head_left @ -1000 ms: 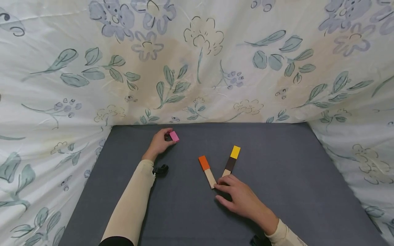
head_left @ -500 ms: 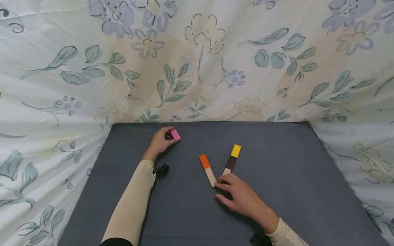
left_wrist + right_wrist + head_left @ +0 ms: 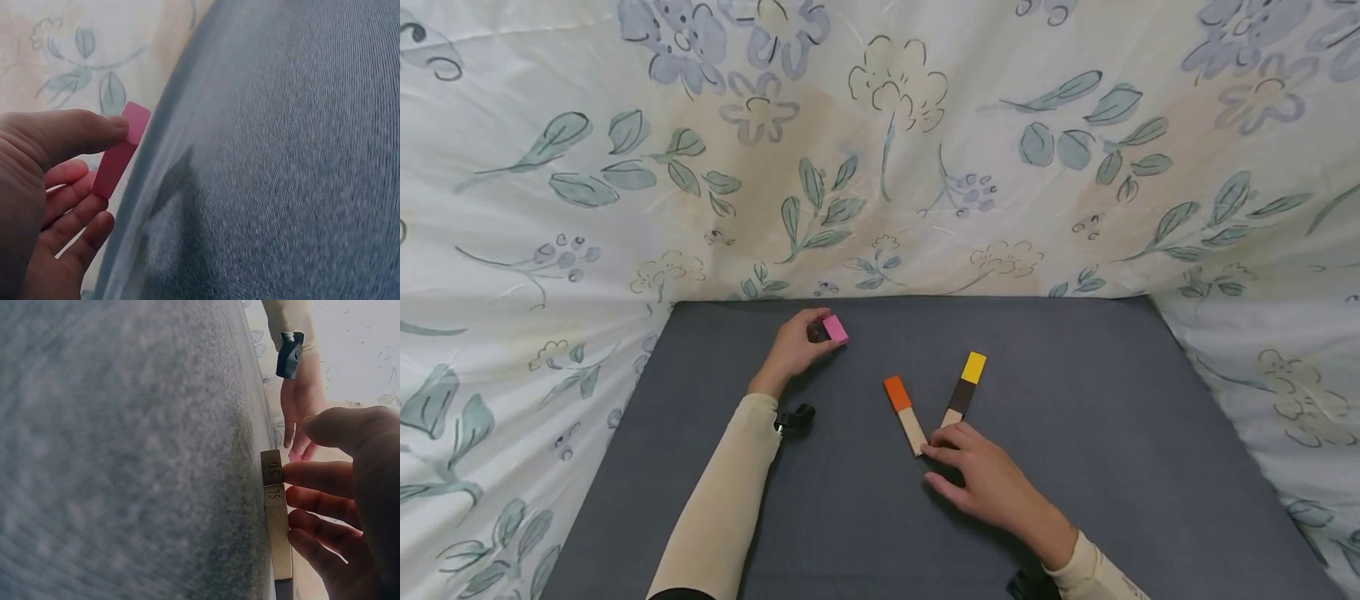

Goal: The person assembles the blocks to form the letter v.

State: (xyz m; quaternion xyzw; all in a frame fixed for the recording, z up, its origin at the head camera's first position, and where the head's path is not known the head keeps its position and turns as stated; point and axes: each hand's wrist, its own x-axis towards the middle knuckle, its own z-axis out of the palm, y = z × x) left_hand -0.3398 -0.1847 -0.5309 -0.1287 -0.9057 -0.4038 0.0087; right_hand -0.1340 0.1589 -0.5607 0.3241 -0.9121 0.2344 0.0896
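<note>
My left hand (image 3: 792, 346) pinches a small pink block (image 3: 836, 328) between thumb and fingertips near the far edge. In the left wrist view the pink block (image 3: 119, 159) stands tilted, with its shadow on the cloth. An orange block (image 3: 897, 393) and a light wooden block (image 3: 913, 431) lie end to end. Beside them, a yellow block (image 3: 974, 367), a dark brown block (image 3: 961, 398) and another light wooden block (image 3: 952, 417) form a second row. My right hand (image 3: 988, 479) touches the near ends of both rows with extended fingers, thumb apart. Printed marks show on the wooden ends (image 3: 272, 469).
A dark grey cloth (image 3: 1075, 433) covers the table. Behind and at both sides hangs a white floral curtain (image 3: 910, 167). A black wrist camera (image 3: 795, 419) sits on the left sleeve, and another (image 3: 1033, 585) on the right.
The left hand has shifted slightly to the right with the pink block held in it. The right hand and both rows of blocks stay where they were.
</note>
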